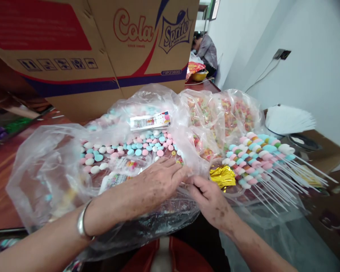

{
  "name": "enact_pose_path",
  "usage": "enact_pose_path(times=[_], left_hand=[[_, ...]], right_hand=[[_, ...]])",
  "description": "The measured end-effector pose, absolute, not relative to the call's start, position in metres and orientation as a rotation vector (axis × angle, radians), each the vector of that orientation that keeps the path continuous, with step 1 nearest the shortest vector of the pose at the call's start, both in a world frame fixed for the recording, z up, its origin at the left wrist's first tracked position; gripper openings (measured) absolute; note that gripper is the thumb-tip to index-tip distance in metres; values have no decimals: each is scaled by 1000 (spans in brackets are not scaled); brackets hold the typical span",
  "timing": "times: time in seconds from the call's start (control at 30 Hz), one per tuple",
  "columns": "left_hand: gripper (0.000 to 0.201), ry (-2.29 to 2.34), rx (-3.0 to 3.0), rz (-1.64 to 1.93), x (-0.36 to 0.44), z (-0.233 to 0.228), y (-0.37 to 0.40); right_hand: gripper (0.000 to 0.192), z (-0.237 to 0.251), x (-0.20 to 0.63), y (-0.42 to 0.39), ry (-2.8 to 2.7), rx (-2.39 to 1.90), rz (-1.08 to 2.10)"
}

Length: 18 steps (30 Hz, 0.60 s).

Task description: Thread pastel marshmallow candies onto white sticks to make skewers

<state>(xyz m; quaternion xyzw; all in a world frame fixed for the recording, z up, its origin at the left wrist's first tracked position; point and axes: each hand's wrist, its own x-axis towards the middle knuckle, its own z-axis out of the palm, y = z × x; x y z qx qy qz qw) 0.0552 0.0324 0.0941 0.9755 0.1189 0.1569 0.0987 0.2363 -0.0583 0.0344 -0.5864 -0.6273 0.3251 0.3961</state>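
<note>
My left hand (163,177) reaches over a clear plastic bag of pink, blue and white round candies (141,145), palm down and fingers pressed together. Its fingertips meet those of my right hand (208,194), whose fingers are curled in a pinch. What lies between the fingertips is hidden. Beside my right hand is a bunch of gold foil ties (223,176). Farther right lies a pile of candy skewers (255,158) on white sticks. Printed packets (116,180) show under my left forearm, and a stack of printed labels (150,121) rests on the bag.
A large cardboard box (147,49) stands behind the bags. Bags of wrapped reddish candies (226,113) sit at the back right. White sheets (289,119) lie near the wall. Another person (208,53) sits bent over in the background, beside a yellow bowl (200,76).
</note>
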Motion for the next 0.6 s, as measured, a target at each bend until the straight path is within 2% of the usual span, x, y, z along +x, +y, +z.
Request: enact_pose_path(times=[0.13, 0.2, 0.27, 0.33, 0.43, 0.6], left_hand=[[30, 266, 2833, 818, 44, 114, 3], [26, 571, 2648, 1055, 30, 112, -9], [10, 1072, 2177, 1292, 17, 101, -10], [14, 1276, 1583, 1393, 11, 89, -1], [34, 1045, 993, 1401, 16, 80, 22], [18, 825, 521, 1430, 42, 90, 43]], right_hand=[[21, 29, 227, -56, -1360, -1400, 908], [23, 28, 225, -54, -1292, -1397, 906], [25, 27, 224, -54, -1272, -1398, 884], [26, 26, 222, -55, -1298, -1393, 866], [26, 23, 216, -56, -1354, -1391, 825], [23, 21, 202, -57, -1510, -1381, 625]])
